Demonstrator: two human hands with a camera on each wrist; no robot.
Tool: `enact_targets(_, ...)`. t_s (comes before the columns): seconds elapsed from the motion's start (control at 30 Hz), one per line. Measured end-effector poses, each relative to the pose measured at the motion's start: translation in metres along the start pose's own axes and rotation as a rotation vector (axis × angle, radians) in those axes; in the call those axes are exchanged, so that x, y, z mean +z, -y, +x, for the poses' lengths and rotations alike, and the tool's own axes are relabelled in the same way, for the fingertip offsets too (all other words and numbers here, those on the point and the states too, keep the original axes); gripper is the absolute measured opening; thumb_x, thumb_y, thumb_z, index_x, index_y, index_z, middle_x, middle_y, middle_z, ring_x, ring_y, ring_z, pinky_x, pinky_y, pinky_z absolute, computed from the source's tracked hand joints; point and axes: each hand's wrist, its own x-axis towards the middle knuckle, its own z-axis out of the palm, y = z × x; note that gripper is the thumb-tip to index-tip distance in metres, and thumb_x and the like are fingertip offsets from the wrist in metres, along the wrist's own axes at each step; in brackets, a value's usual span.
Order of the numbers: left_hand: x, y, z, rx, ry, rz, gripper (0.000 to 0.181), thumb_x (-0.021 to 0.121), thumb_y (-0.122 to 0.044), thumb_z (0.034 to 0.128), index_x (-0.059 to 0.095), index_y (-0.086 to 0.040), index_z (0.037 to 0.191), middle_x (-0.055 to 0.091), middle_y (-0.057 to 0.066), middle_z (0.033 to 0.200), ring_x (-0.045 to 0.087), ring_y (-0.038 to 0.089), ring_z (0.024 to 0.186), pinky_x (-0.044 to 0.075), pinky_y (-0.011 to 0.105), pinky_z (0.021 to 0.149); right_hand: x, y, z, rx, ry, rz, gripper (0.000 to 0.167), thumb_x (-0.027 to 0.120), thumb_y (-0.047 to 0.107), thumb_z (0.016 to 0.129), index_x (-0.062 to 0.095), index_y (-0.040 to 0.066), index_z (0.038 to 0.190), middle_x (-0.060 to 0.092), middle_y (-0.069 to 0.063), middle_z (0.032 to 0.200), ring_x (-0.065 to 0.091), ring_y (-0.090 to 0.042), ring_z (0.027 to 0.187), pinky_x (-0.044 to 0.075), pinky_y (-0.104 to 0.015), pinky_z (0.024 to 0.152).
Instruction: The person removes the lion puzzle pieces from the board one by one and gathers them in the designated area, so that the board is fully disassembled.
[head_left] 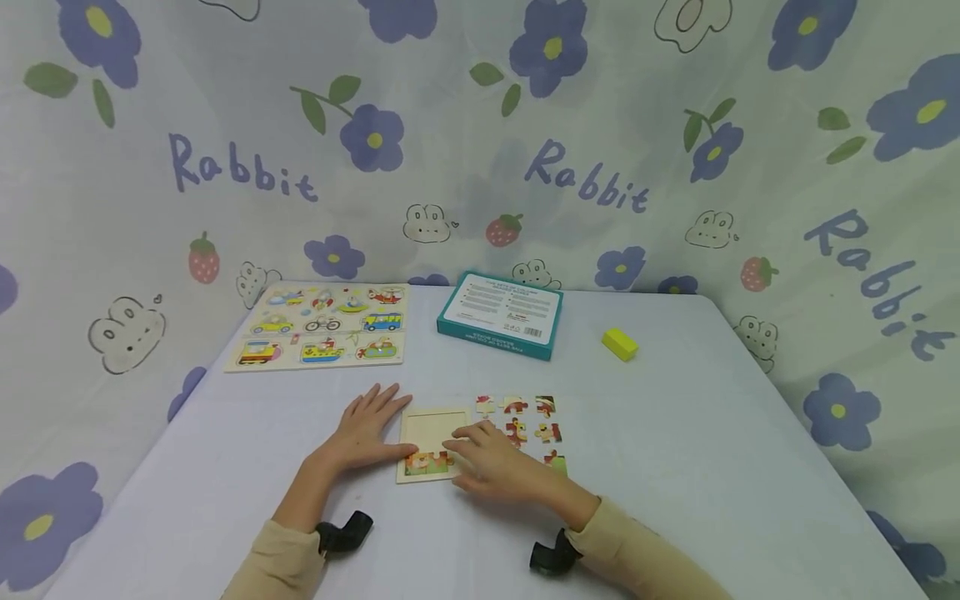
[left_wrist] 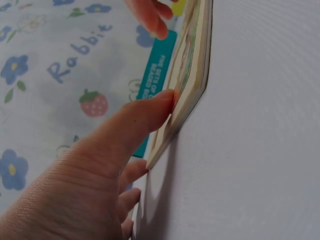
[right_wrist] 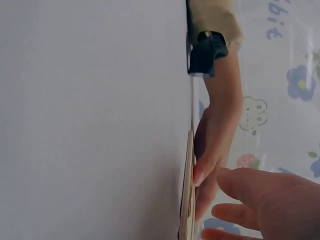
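A small wooden puzzle tray (head_left: 435,427) lies on the white table, with joined puzzle pieces (head_left: 426,464) along its near side. My left hand (head_left: 365,435) rests at the tray's left, fingers spread; in the left wrist view its thumb (left_wrist: 157,104) touches the tray's edge. Over the tray's right side hovers my right hand (head_left: 497,468), its fingers loosely bent. In the right wrist view, the right thumb (right_wrist: 240,181) stands apart from the fingers and nothing shows between them. Several loose puzzle pieces (head_left: 516,432) lie right of the tray, some partly hidden by the right hand.
Behind the left hand lies a wooden board with vehicle pictures (head_left: 322,325). A teal box (head_left: 501,313) sits at the table's back middle, and a yellow block (head_left: 620,343) to its right. A printed curtain (head_left: 465,108) hangs behind the table.
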Motion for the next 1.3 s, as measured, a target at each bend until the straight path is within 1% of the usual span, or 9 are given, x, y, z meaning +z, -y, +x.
enact_targets(0.1,-0.001,0.000,0.000,-0.002,-0.007,-0.008,0.090,0.059,-0.068,0.0699,0.041,-0.014,0.139,0.025,0.013,0.148,0.012,0.039,0.136,0.009,0.059,0.104,0.006,0.003,0.004,-0.026,0.037,-0.034,0.049,0.053,0.038,0.092,0.046,0.012,0.132,0.045,-0.006,0.130,0.038,-0.019,0.115,0.036,-0.035,0.094)
enact_targets(0.23,0.000,0.000,-0.001,-0.005,-0.001,-0.006,0.091,0.058,-0.070,0.0698,0.041,-0.014,0.139,0.025,0.013,0.148,0.011,0.038,0.136,0.009,0.059,0.104,0.014,0.007,0.008,-0.004,0.042,-0.055,0.049,0.050,0.041,0.092,0.046,0.013,0.132,0.044,-0.003,0.127,0.037,-0.017,0.110,0.034,-0.037,0.089)
enact_targets(0.4,0.002,-0.001,-0.002,-0.008,0.010,-0.002,0.091,0.057,-0.071,0.0701,0.040,-0.015,0.139,0.025,0.012,0.149,0.011,0.038,0.136,0.010,0.060,0.103,0.021,0.012,0.014,0.065,0.008,-0.038,0.043,0.051,0.041,0.092,0.051,0.018,0.129,0.044,0.001,0.121,0.036,-0.014,0.103,0.030,-0.037,0.083)
enact_targets(0.5,0.000,-0.001,-0.001,-0.001,0.016,-0.022,0.090,0.057,-0.070,0.0705,0.041,-0.015,0.139,0.024,0.012,0.149,0.010,0.038,0.136,0.009,0.060,0.104,0.025,0.012,0.017,0.093,-0.017,-0.035,0.039,0.053,0.039,0.091,0.055,0.023,0.126,0.045,0.003,0.118,0.037,-0.013,0.099,0.028,-0.037,0.080)
enact_targets(0.6,-0.002,0.001,-0.002,0.011,0.026,-0.046,0.087,0.060,-0.068,0.0705,0.043,-0.016,0.138,0.024,0.012,0.149,0.009,0.038,0.136,0.008,0.059,0.104,0.027,0.012,0.019,0.109,-0.048,-0.029,0.036,0.056,0.037,0.090,0.056,0.025,0.124,0.046,0.005,0.116,0.036,-0.012,0.096,0.026,-0.036,0.078)
enact_targets(0.73,-0.005,0.004,-0.003,0.027,0.049,-0.079,0.083,0.064,-0.063,0.0698,0.045,-0.018,0.136,0.024,0.012,0.149,0.008,0.038,0.137,0.006,0.058,0.105,0.030,0.013,0.021,0.114,-0.087,-0.014,0.034,0.059,0.035,0.089,0.059,0.024,0.121,0.047,0.006,0.114,0.036,-0.011,0.092,0.025,-0.035,0.077)
enact_targets(0.93,-0.008,0.005,-0.003,0.029,0.065,-0.117,0.083,0.066,-0.062,0.0687,0.045,-0.019,0.136,0.023,0.012,0.149,0.006,0.038,0.137,0.004,0.057,0.105,0.029,0.017,0.022,0.137,-0.127,0.004,0.031,0.065,0.033,0.085,0.064,0.021,0.113,0.051,0.006,0.109,0.039,-0.010,0.092,0.026,-0.036,0.078)
enact_targets(1.13,-0.009,0.002,-0.004,0.023,0.067,-0.126,0.082,0.068,-0.060,0.0685,0.045,-0.018,0.136,0.023,0.013,0.149,0.006,0.038,0.137,0.003,0.056,0.106,0.029,0.019,0.022,0.165,-0.133,0.030,0.031,0.068,0.032,0.083,0.063,0.020,0.111,0.052,0.006,0.106,0.040,-0.009,0.090,0.025,-0.036,0.078)
enact_targets(1.3,-0.009,0.003,-0.004,0.023,0.064,-0.116,0.083,0.067,-0.061,0.0682,0.046,-0.018,0.135,0.023,0.013,0.149,0.006,0.038,0.137,0.004,0.057,0.105,0.030,0.021,0.021,0.172,-0.163,0.054,0.033,0.069,0.030,0.082,0.061,0.019,0.112,0.052,0.006,0.104,0.040,-0.009,0.090,0.025,-0.035,0.078)
